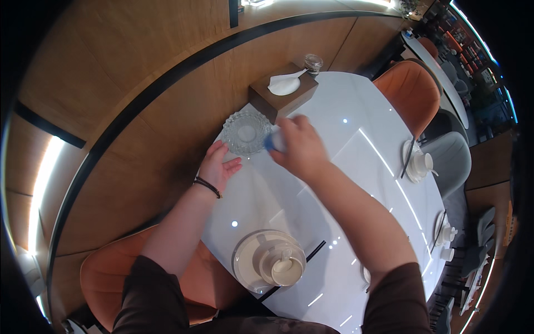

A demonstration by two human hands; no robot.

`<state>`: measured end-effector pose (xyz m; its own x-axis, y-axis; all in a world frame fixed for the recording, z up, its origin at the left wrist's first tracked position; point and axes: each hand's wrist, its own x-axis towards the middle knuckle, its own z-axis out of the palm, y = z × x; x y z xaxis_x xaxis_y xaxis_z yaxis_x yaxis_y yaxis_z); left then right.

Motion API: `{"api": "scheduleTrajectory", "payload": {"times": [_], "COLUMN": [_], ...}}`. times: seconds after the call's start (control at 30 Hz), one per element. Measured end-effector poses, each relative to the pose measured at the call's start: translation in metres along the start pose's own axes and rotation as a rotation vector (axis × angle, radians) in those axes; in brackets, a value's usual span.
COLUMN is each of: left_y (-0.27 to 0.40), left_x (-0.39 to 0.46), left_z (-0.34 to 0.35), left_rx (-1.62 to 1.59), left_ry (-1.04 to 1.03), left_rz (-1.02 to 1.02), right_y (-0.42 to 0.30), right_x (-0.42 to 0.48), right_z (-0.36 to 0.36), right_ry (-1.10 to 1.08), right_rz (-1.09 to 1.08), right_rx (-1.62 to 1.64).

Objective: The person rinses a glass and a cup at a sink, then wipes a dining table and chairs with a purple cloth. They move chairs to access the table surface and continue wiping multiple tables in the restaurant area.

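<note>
A clear cut-glass dish (247, 132) lies on the white marble-look table (267, 183) beside the wood-panelled wall. My left hand (217, 166) is at its lower left edge, palm turned inward and fingers apart, with a dark bracelet on the wrist. Just right of the dish, my right hand (301, 147) grips a small blue and white object (275, 141), blurred by motion; its kind cannot be told. A brown tissue box (285, 94) with a white tissue sticking out stands behind the dish, a small glass jar (313, 64) at its far corner.
Stacked plates with a bowl and spoon (269, 263) sit near me, black chopsticks (316, 251) beside them. Another place setting (418, 163) is at the right edge. An orange chair (411, 92) and a grey chair (449, 160) stand along the right side; another orange chair (112, 271) is at lower left.
</note>
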<state>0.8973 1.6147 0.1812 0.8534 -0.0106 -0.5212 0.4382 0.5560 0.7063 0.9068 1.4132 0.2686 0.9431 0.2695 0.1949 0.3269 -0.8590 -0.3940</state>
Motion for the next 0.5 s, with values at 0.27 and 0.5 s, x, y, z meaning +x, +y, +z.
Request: {"api": "scheduleTrajectory", "payload": {"times": [0.27,0.5], "left_y": [-0.005,-0.001], "left_x": [0.0,0.021], "left_z": [0.021,0.025], "left_rx": [-0.1,-0.079], "left_ry": [0.0,-0.003], "left_rz": [-0.035,0.062], "right_y": [-0.023,0.007], "right_x": [0.06,-0.019], "right_z": [0.064,0.001], "right_ry": [-0.084,0.224], "right_rz": [0.084,0.078], "right_rx": [-0.046,0.296]}}
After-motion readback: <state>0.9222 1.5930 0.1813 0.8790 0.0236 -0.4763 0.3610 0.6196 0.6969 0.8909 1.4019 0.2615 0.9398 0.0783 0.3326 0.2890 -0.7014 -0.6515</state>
